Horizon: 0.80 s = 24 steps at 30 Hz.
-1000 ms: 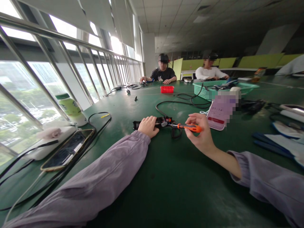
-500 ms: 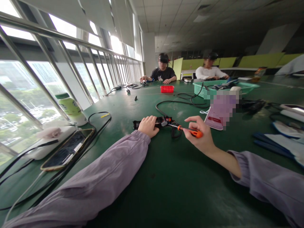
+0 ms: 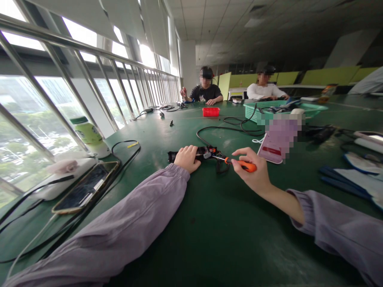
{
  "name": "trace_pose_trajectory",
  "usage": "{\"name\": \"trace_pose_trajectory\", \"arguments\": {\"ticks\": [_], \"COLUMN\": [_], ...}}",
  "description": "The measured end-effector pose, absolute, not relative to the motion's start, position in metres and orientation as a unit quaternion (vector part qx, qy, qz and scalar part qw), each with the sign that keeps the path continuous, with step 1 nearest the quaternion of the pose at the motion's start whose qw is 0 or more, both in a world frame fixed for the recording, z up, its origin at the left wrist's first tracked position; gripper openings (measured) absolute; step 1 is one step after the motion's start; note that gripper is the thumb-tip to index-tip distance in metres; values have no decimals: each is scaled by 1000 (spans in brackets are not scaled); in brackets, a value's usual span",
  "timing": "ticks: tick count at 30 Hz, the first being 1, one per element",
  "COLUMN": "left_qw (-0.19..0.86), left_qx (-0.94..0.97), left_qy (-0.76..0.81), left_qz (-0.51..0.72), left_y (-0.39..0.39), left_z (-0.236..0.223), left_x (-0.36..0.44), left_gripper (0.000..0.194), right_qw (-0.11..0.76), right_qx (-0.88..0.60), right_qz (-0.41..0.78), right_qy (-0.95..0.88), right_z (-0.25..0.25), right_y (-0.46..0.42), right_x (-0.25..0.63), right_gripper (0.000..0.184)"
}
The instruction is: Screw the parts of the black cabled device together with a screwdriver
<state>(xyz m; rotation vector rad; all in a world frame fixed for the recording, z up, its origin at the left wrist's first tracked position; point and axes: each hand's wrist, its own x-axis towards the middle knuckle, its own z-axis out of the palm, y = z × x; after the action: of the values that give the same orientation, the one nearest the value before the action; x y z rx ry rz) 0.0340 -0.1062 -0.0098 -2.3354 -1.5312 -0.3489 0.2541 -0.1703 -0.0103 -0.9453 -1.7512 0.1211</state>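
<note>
A black corded device (image 3: 172, 156), long and tube-shaped with its right end opened up, lies on the green table; I cannot make out its exact kind. Wrapped over its middle, my left hand (image 3: 187, 159) grips it against the tabletop. My right hand (image 3: 252, 169) holds a screwdriver (image 3: 249, 166) by its orange handle between thumb and fingers. The metal shaft points left, and its tip is at the exposed parts (image 3: 211, 152) of the device. A black cable (image 3: 206, 139) runs from the device toward the back.
At left lie a phone (image 3: 86, 187), a white power strip (image 3: 60, 179) and a green-white bottle (image 3: 89, 137). A red box (image 3: 211, 112), a green basket (image 3: 253, 113) and a propped phone (image 3: 277, 141) stand beyond. Gloves (image 3: 353, 181) lie right. Two people sit across.
My right hand and the screwdriver handle have shifted very slightly, while my left hand stays put on the device. Across the table, one person's hand has risen.
</note>
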Motion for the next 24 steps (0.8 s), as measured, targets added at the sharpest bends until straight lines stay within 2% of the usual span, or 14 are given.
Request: {"name": "trace_pose_trajectory", "arguments": {"ticks": [2,6,8,10,14,15,18,20,22,24], "left_qw": [164,166,167,167,167,167,170,172,172,171], "left_qx": [-819,-820,-820,-820,-819,-819,-818,-817,-818,-818], "left_qy": [-536,-534,-534,-535,-536,-536,-538,-538,-538,-538], "left_qz": [-123,-122,-120,-119,-119,-118,-113,-113,-113,-112], "left_y": [-106,-106,-106,-106,-107,-107,-106,-106,-106,-107], "left_z": [-10,-10,-10,-9,-9,-10,-10,-9,-9,-9], "left_x": [34,33,33,33,33,33,34,34,34,34], "left_gripper": [33,32,33,32,32,32,33,33,34,34], "right_qw": [553,600,595,573,533,538,581,591,565,535], "right_qx": [-390,-336,-337,-363,-408,-398,-343,-336,-368,-407], "right_qz": [57,15,16,30,70,70,44,29,40,68], "right_qy": [-734,-726,-729,-735,-738,-740,-737,-733,-737,-738], "right_z": [-10,-11,-12,-12,-12,-12,-12,-12,-12,-12], "right_y": [-171,-166,-165,-166,-170,-170,-168,-167,-168,-171], "right_x": [254,254,254,255,254,254,254,254,253,253], "right_gripper": [14,41,48,42,12,13,37,47,42,26]}}
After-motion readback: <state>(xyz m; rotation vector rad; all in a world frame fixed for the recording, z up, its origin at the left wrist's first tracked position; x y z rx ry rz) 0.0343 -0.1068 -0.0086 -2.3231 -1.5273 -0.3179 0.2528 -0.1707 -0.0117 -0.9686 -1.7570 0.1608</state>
